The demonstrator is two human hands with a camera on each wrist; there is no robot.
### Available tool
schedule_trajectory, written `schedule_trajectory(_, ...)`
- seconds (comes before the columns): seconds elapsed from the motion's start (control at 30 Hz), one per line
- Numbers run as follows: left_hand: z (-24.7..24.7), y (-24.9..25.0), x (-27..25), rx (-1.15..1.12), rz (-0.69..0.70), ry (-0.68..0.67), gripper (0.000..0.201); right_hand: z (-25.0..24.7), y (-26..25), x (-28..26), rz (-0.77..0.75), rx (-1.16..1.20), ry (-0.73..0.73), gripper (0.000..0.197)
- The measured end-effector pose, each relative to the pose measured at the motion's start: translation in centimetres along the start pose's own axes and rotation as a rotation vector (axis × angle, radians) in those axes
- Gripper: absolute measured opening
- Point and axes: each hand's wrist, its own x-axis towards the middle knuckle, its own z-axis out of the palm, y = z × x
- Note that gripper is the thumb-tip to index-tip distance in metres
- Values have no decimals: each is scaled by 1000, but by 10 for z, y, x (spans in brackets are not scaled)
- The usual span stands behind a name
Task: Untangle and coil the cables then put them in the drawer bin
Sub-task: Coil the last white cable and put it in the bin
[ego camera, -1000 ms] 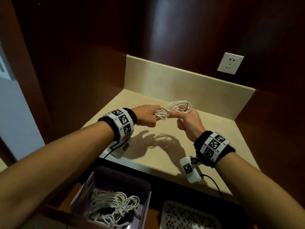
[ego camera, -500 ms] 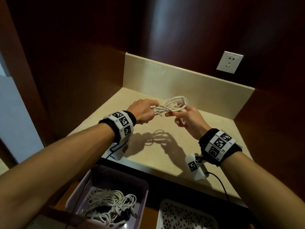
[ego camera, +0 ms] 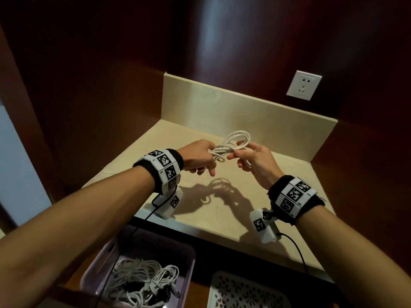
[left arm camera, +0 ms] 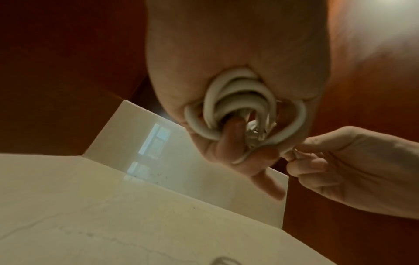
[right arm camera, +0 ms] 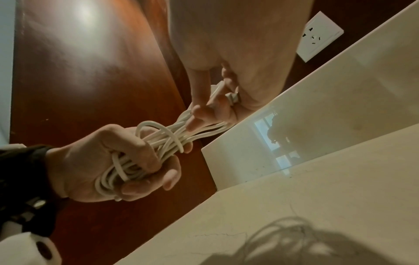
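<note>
The drawer bin point(ego camera: 188, 258), w/ lilac walls, sits below the front edge of the countertop point(ego camera: 222, 214), on the left side; inside it lies a pile of white cables point(ego camera: 142, 278), loosely coiled, w/ some dark ones under them at the near end. Right of the bin is a white perforated tray point(ego camera: 242, 292); what it holds I cannot tell. Above the countertop, approx. over its middle, both hands hold one white cable bundle point(ego camera: 233, 144). The left hand point(ego camera: 198, 155) grips one end of the loops, fingers curled round them. The right hand point(ego camera: 255, 161) pinches the other part btw. thumb and fingers, and the plug end point(right arm camera: 233, 97) lies in its palm. A wall socket point(ego camera: 303, 85) is above the countertop's back right. Compared w/ 0.5 s ago: the bundle stays in both hands, the right hand is now lifted closer to the loops.
</note>
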Motion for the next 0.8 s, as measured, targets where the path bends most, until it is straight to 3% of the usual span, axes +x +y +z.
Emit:
schedule_trajectory(0.07, 0, -1, 2, -19, 4, -10, 30, -1, 2, 0, 5, -6, 5, 12)
schedule_trajectory(0.17, 3, -1, 5, -75, 16, 25, 48, -2, 5, 0, 0, -12, 34, 22)
schedule_trajectory(0.3, 4, -5, 9, -75, 29, 123, 51, -1, 3, -3, -25, -75, 24, 17)
schedule_trajectory(0.43, 3, -12, 12, -8, 11, 196, 59, -3, 8, -5, -2, -200, 74, 41)
schedule_trajectory(0.53, 4, -13, 14, 49, 2, 248, 61, -6, 11, -5, -7, -326, 106, 39)
schedule_trajectory(0.67, 6, -12, 16, 97, -9, 278, 65, -9, 6, -7, -95, -658, 91, 7)
schedule_trajectory(0.8, 8, -13, 20, 112, -8, 258, 66, -11, 0, -9, -232, -1179, 177, 11)
